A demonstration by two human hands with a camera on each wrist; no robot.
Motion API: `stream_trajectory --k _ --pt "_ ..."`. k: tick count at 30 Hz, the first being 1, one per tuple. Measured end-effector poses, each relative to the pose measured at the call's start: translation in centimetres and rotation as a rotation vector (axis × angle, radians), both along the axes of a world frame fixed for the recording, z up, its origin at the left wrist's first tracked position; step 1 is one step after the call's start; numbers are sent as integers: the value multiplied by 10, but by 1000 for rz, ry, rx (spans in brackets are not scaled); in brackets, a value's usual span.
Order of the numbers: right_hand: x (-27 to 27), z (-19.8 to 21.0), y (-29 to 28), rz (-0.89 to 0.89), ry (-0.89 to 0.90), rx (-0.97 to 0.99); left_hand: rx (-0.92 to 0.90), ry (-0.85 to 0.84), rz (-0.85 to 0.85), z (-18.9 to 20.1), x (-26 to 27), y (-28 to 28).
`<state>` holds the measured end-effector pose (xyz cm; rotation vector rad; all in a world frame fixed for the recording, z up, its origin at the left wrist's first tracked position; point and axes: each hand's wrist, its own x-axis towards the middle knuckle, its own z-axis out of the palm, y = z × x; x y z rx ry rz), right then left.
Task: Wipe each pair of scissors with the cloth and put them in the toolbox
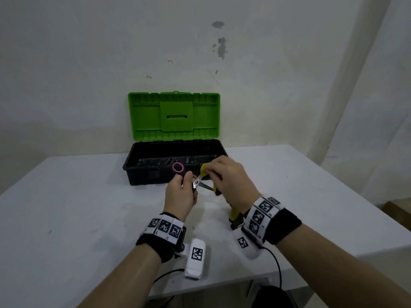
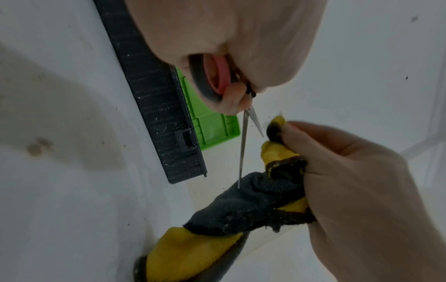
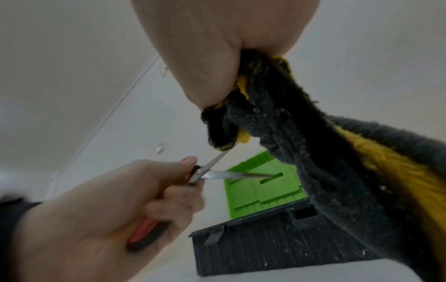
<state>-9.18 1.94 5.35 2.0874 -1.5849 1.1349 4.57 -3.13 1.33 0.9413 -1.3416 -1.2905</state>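
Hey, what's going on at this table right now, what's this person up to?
A person is cleaning a pair of scissors at a white table. The left hand holds them by the black and pink handles with the blades spread open. The right hand grips a bunched yellow and grey cloth and works it over one blade. Behind the hands a black toolbox stands with its green lid up; the scissors have not gone in yet.
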Motion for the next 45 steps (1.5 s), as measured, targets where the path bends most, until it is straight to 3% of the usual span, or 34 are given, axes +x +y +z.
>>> stream_trajectory --k 3,9,14,20,24,26,33,38,45 --pt "8 -11 2 40 129 92 -19 -3 -27 2 -2 2" --pt "-13 10 -6 -121 -80 49 -22 -47 -16 -4 1 -1" --pt "11 2 3 39 173 284 -33 -38 -33 -3 2 -1" --pt "-19 4 -8 -100 -84 60 7 -28 -25 -5 4 -1" --pt "-6 -4 2 81 114 92 81 54 -32 -1 1 -1" --pt "-6 -8 1 81 153 143 92 75 -63 1 -1 1" --pt "-23 8 -6 -77 -78 6 75 24 -68 -4 2 2" --pt "5 2 4 34 128 211 44 17 -76 -1 0 2" --pt "-25 17 -4 -186 -66 225 90 -24 -51 -10 8 -1"
